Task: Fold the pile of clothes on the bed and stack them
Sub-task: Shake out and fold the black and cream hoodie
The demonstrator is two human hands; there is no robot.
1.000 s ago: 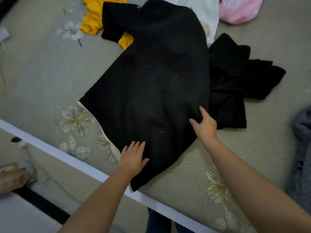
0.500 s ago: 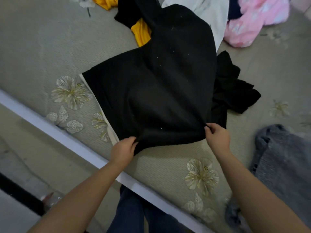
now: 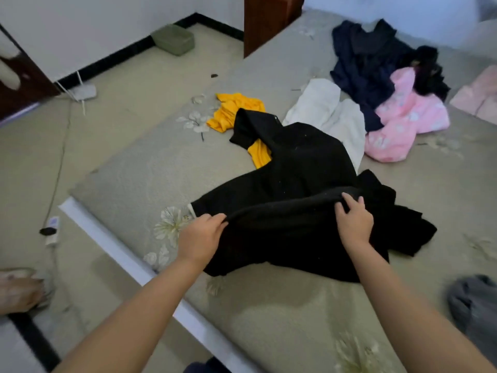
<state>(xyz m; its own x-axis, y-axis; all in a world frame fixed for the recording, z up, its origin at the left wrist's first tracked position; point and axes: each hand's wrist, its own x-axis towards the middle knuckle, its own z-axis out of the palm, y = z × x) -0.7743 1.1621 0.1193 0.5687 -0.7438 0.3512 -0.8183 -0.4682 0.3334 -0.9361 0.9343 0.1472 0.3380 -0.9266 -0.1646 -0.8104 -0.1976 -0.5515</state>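
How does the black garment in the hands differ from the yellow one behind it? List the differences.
The black garment is gripped by the left hand and the right hand, its near edge lifted into a fold; the yellow garment lies untouched and crumpled. The black one looks larger, and its sleeve overlaps the yellow one. Both lie on the bed.

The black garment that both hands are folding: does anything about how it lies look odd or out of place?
Yes. The black garment is not on bare bed. Its far end covers part of the yellow garment and the white garment, and another black cloth lies bunched under its right side. The left hand and right hand grip its near fold.
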